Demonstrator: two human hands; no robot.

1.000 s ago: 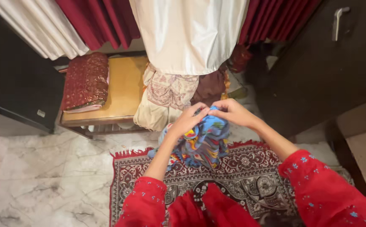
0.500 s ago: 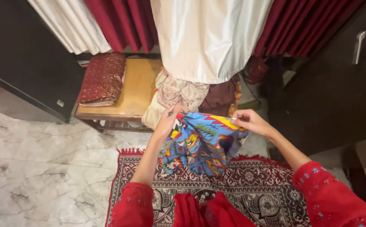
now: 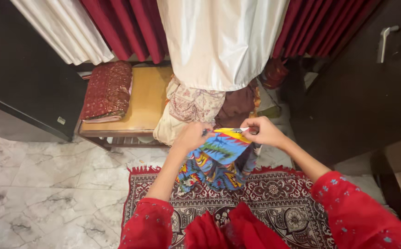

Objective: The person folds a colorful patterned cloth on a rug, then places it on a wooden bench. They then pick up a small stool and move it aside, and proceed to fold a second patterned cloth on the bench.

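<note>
A bright patterned cloth (image 3: pixel 219 159), blue with red and yellow, hangs in front of me above a dark red patterned rug (image 3: pixel 274 203). My left hand (image 3: pixel 192 136) pinches its top edge on the left. My right hand (image 3: pixel 264 132) pinches the same edge on the right. The two hands are close together, and the cloth droops in folds below them. Red sleeves cover both my forearms near the bottom of the view.
A low wooden bench (image 3: pixel 143 103) carries a folded dark red embroidered cloth (image 3: pixel 107 91). A pile of pale and brown garments (image 3: pixel 196 108) leans against it. Cream (image 3: pixel 221 41) and maroon curtains hang behind. Dark cabinets stand left and right; marble floor (image 3: pixel 39 184) lies left.
One second ago the cloth was bunched between my hands. They then spread apart and stretched it wide. Now they have come closer again, holding its top edge.
</note>
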